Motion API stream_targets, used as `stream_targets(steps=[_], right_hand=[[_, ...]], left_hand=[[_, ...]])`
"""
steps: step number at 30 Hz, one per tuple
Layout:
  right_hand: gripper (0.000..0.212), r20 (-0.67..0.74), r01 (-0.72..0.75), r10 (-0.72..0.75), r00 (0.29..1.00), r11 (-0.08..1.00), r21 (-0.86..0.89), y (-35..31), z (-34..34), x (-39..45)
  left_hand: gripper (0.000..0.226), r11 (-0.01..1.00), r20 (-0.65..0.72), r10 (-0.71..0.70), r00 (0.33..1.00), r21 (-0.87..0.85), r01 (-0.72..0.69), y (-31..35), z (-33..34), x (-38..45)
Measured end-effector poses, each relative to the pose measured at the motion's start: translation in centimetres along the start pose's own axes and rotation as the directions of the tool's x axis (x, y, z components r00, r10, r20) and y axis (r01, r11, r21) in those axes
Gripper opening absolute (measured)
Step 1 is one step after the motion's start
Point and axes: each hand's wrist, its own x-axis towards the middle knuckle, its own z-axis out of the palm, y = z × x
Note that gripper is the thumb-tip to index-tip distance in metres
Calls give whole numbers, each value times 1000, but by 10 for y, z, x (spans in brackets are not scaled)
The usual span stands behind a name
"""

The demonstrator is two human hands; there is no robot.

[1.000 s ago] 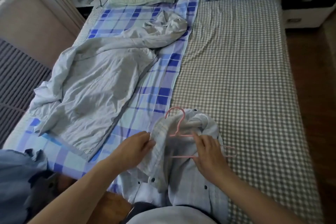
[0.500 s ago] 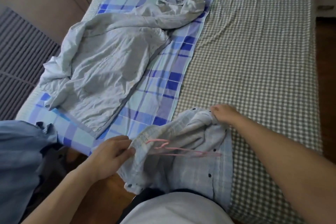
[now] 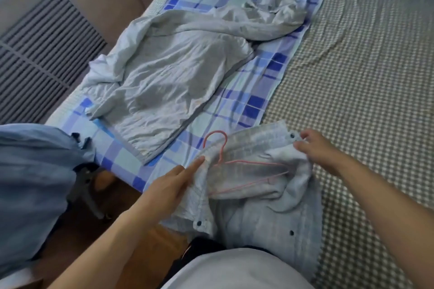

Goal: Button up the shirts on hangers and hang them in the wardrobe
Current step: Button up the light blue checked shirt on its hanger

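While the left hand [image 3: 173, 183] lies with straight fingers against the left edge of the shirt [image 3: 263, 199], its grip spread and holding nothing, the right hand [image 3: 317, 150] pinches the collar corner near 1 dark button. Shirt: pale checked, crumpled at the near edge of the bed [image 3: 366, 82], unbuttoned, 3 dark buttons visible. 1 pink hanger [image 3: 237, 166] lies on top of the shirt, hook pointing away from the person, its lower bar partly under fabric. 1 second pale garment [image 3: 169, 73] lies spread on the blue plaid sheet [image 3: 256, 101], well apart from the hands. 1 blue cloth [image 3: 35, 183] sits at the left, off the bed. 2 bare forearms in view.
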Motion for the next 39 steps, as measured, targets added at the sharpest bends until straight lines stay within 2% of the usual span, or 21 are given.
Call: stream_targets(steps=[1, 3, 8, 10, 13, 16, 19, 21, 24, 27, 28, 29, 30, 31, 33, 34, 35, 36, 37, 38, 39], right_hand=[[20, -104, 19, -22, 994, 999, -26, 0, -14, -9], [23, -244, 13, 1, 970, 998, 56, 3, -40, -31], [48, -425, 54, 70, 902, 960, 274, 8, -59, -107], [42, -468, 108, 72, 881, 932, 346, 1, -48, -139], [31, -562, 168, 111, 819, 891, 421, -19, -24, -177], [29, -704, 270, 122, 699, 867, 418, -52, 0, -212], [28, -820, 382, 21, 572, 878, 289, -90, 21, -253], [29, -855, 404, -39, 516, 892, 204, -107, 36, -280], [32, -921, 414, -71, 382, 904, 102, -130, 50, -328], [24, -975, 493, -12, 220, 864, 101, -152, 43, -386], [22, -981, 506, -5, 193, 857, 95, -159, 43, -402], [23, -981, 512, -11, 192, 854, 90, -165, 47, -414], [29, -975, 512, -29, 221, 854, 91, -169, 54, -420], [41, -954, 504, -60, 294, 858, 101, -175, 64, -423], [69, -841, 421, -89, 534, 891, 173, -182, 85, -423], [75, -802, 359, -70, 593, 915, 185, -182, 89, -426], [74, -841, 334, -60, 538, 931, 147, -180, 83, -433], [65, -927, 323, -77, 366, 945, 50, -180, 69, -444], [52, -985, 266, -107, 136, 962, -68, -180, 48, -457], [47, -985, 177, -169, -33, 969, -172, -182, 23, -469], [53, -964, 53, -253, -83, 965, -258, -187, -2, -478]], left_hand=[[76, 1000, -4, 23, 1000, 16, -23, -1, 1, 5], [71, 998, -20, 55, 998, 23, -55, -7, 4, 19], [51, 973, -6, 224, 975, 52, -223, -10, 0, 54], [51, 966, -32, 257, 966, 18, -257, -11, -4, 62], [53, 955, -171, 261, 950, -100, -280, -7, -20, 76], [57, 919, -245, 311, 918, -171, -356, 10, -45, 85], [55, 849, -244, 422, 873, -232, -475, 35, -67, 78], [55, 793, -222, 518, 826, -238, -562, 54, -79, 70], [57, 766, -219, 585, 781, -168, -621, 90, -108, 62], [62, 779, -310, 582, 752, -52, -625, 124, -157, 61], [61, 781, -355, 574, 737, -32, -624, 135, -175, 60], [61, 773, -404, 571, 715, -26, -633, 148, -193, 57], [61, 749, -449, 580, 679, -33, -662, 162, -209, 52], [60, 707, -489, 601, 633, -46, -706, 176, -223, 46], [56, 605, -557, 646, 521, -42, -795, 202, -246, 29], [52, 560, -593, 664, 456, -9, -828, 212, -256, 20], [50, 521, -624, 679, 387, 37, -853, 218, -265, 13], [49, 488, -647, 690, 325, 85, -868, 223, -274, 7], [47, 462, -662, 700, 268, 133, -877, 226, -283, 1], [46, 442, -667, 710, 224, 176, -879, 228, -289, -1], [46, 427, -667, 719, 194, 204, -881, 231, -295, -3]])
